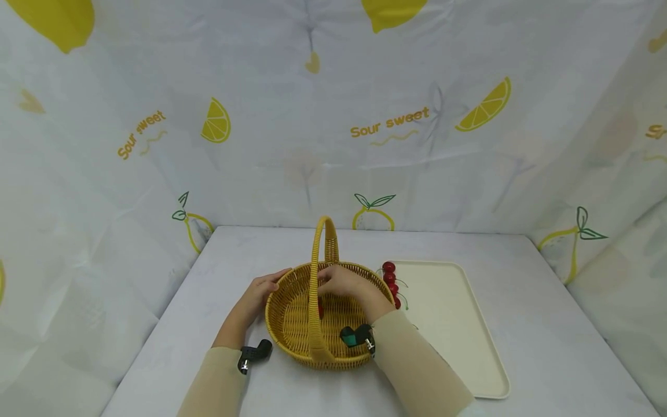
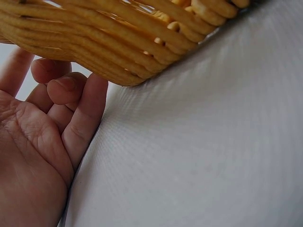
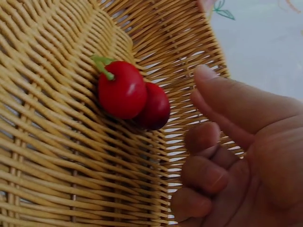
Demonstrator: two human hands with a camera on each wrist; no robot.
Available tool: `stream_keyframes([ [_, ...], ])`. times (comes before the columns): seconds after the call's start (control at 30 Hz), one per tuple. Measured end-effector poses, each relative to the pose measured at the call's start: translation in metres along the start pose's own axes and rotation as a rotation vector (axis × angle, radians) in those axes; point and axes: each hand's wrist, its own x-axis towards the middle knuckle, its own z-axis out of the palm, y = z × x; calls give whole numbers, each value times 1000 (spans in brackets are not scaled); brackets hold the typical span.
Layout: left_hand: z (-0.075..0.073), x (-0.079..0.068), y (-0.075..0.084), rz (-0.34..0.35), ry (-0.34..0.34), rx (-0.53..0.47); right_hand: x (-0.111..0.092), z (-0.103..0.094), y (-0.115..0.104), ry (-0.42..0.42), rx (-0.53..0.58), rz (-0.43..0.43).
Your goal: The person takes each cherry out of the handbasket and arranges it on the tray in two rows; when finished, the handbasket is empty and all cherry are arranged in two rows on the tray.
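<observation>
A woven yellow-brown basket (image 1: pixel 294 349) with a tall arched handle stands on the white table. My left hand (image 1: pixel 256 296) holds its left side, thumb at the rim; the left wrist view shows bent fingers (image 2: pixel 83 118) against the woven wall (image 2: pixel 113 52). Inside the basket is my right hand (image 1: pixel 343 281), behind the handle. In the right wrist view its fingers are loosely curled with nothing between them. Beside them on the wicker lie two red cherries, a brighter one (image 3: pixel 122 90) with a green stem and a darker one (image 3: pixel 155 108) partly behind it.
Right of the basket lies a cream rectangular tray (image 1: pixel 453 324), partly covered by my right sleeve (image 1: pixel 417 365). Several red cherries (image 1: pixel 389 278) with stems line its left edge. A white lemon-print cloth (image 1: pixel 292 139) hangs behind the table.
</observation>
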Motion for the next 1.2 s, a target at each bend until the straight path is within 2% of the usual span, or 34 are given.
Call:
stream_keyframes([
  [0.2,0,-1,1,-1,0,-4,3,4,8,-67,-82,19],
  [0.33,0,-1,1,0,-2,-4,5,8,10,-80,-121,35],
  [0.47,0,-1,1,0,-4,-12,6,11,10,-78,-114,48],
  [0.73,0,1,1,-19,5,-6,10,17,8,-93,-112,12],
  [1.03,2,3,3,-19,5,-13,9,15,5,-50,-163,8],
  [1.2,3,0,2,-23,9,-6,5,11,-2,-8,-122,-17],
])
